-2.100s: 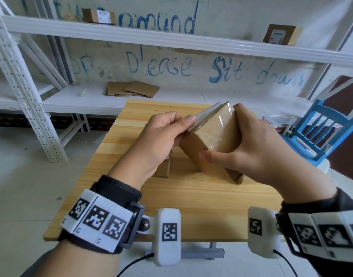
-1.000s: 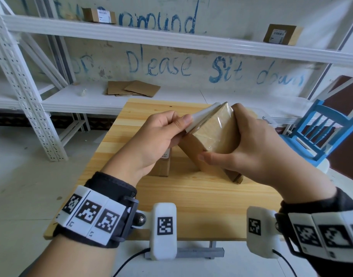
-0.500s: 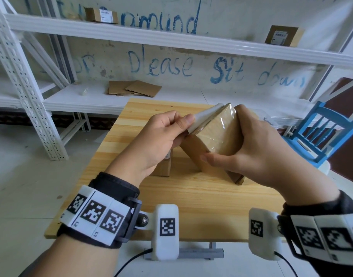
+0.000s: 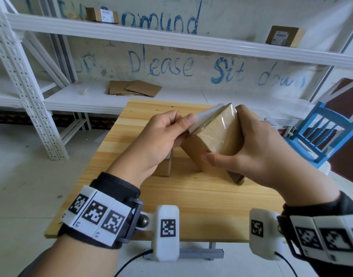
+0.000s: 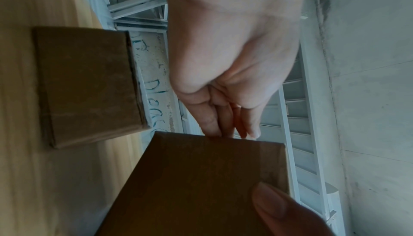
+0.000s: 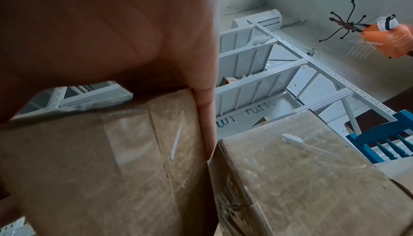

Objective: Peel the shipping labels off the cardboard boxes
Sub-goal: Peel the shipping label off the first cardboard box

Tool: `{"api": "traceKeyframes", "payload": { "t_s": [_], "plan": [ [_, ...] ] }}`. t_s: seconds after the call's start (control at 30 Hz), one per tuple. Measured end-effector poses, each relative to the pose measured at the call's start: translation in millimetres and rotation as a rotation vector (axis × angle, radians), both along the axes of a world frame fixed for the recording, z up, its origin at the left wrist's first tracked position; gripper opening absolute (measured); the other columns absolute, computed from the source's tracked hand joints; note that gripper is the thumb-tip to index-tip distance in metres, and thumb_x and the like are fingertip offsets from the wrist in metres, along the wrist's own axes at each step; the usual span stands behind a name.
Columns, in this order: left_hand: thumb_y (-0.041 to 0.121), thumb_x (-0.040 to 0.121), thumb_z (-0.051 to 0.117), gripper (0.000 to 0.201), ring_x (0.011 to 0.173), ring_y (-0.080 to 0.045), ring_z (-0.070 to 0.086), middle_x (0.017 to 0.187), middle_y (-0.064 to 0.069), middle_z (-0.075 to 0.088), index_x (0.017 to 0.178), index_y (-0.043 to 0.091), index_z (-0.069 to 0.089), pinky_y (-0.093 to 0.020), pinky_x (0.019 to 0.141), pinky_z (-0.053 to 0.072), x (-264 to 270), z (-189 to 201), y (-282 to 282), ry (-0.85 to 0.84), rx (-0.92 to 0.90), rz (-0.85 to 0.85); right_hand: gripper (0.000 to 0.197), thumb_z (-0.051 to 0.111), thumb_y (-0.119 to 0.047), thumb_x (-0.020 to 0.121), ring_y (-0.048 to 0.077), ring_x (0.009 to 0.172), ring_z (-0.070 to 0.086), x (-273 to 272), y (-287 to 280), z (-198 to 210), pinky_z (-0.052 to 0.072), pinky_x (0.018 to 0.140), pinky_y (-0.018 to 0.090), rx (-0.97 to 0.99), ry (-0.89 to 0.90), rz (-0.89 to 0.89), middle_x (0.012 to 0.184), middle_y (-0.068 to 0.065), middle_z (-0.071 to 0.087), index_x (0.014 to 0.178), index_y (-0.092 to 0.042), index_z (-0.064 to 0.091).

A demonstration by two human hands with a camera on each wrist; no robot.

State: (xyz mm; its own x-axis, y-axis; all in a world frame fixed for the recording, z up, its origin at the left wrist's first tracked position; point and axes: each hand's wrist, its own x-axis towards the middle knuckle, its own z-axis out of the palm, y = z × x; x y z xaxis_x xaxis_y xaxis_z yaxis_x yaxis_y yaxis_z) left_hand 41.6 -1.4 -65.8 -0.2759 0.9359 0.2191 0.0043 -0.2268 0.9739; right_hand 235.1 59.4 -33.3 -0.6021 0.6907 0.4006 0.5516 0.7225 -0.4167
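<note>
Fingers: left hand (image 4: 161, 136) pinches label (image 4: 206, 116); right hand (image 4: 257, 148) grips tilted box (image 4: 215, 140); 2nd box (image 4: 164, 166) behind.

From head height we look forward and down over both wrists onto the wooden table (image 4: 191, 198), with the white shelving (image 4: 131, 35) at twelve o'clock and the blue chair (image 4: 329, 134) at two o'clock. Our left wrist view sits very close, looking along the left hand (image 5: 230, 54) to the tilted cardboard box (image 5: 201, 183). Our right wrist view, closer still, looks up past the right hand (image 6: 107, 33) at that box (image 6: 100, 165), the shelving and the chair. All three share the tilted box.
</note>
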Motion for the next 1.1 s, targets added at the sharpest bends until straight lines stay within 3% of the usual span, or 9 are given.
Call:
{"api": "traceKeyframes", "payload": {
  "t_s": [0.27,0.47,0.83,1.03,1.1],
  "plan": [
    [0.027,0.099,0.06,0.034,0.074,-0.007,0.058,0.076,0.0,0.058,0.068,0.018,0.052,-0.018,0.077,0.052,0.9,-0.6,0.4,-0.001,0.009,0.007,0.072,0.08,-0.067,0.056,0.011,0.06,0.05,-0.4,0.2,0.0,0.032,0.051,0.026,-0.006,0.004,-0.003,0.068,-0.004,0.053,0.092,-0.016,0.043],
    [0.027,0.1,0.059,0.03,0.084,-0.015,0.056,0.086,-0.008,0.055,0.074,0.014,0.05,-0.026,0.086,0.051,0.2,2.3,-1.9,0.016,-0.003,-0.014,0.073,0.079,-0.067,0.057,0.013,0.063,0.052,0.3,0.2,-0.6,0.032,0.054,0.033,-0.008,0.004,0.001,0.07,-0.003,0.054,0.095,-0.015,0.045],
    [0.026,0.101,0.057,0.027,0.078,-0.01,0.054,0.084,-0.007,0.051,0.079,0.011,0.05,-0.015,0.076,0.051,-0.7,3.6,-3.0,0.057,-0.011,-0.026,0.073,0.079,-0.067,0.056,0.014,0.063,0.052,0.4,1.5,-1.4,0.032,0.054,0.033,-0.006,0.015,0.007,0.069,-0.002,0.054,0.094,-0.014,0.045],
    [0.029,0.1,0.059,0.024,0.086,-0.015,0.055,0.089,-0.008,0.052,0.09,0.008,0.055,-0.019,0.083,0.051,-2.3,4.4,-4.1,0.056,-0.03,-0.039,0.071,0.08,-0.067,0.056,0.012,0.067,0.052,0.7,4.0,-3.1,0.037,0.053,0.024,0.001,0.028,0.028,0.067,-0.003,0.053,0.092,-0.016,0.045],
    [0.029,0.1,0.06,0.023,0.089,-0.016,0.056,0.091,-0.008,0.054,0.09,0.008,0.056,-0.026,0.092,0.051,-1.3,4.5,-4.3,0.05,-0.027,-0.037,0.072,0.08,-0.067,0.055,0.012,0.069,0.052,1.1,5.5,-3.8,0.037,0.054,0.024,-0.005,0.033,0.028,0.068,-0.003,0.054,0.093,-0.016,0.045]
  ]
}}
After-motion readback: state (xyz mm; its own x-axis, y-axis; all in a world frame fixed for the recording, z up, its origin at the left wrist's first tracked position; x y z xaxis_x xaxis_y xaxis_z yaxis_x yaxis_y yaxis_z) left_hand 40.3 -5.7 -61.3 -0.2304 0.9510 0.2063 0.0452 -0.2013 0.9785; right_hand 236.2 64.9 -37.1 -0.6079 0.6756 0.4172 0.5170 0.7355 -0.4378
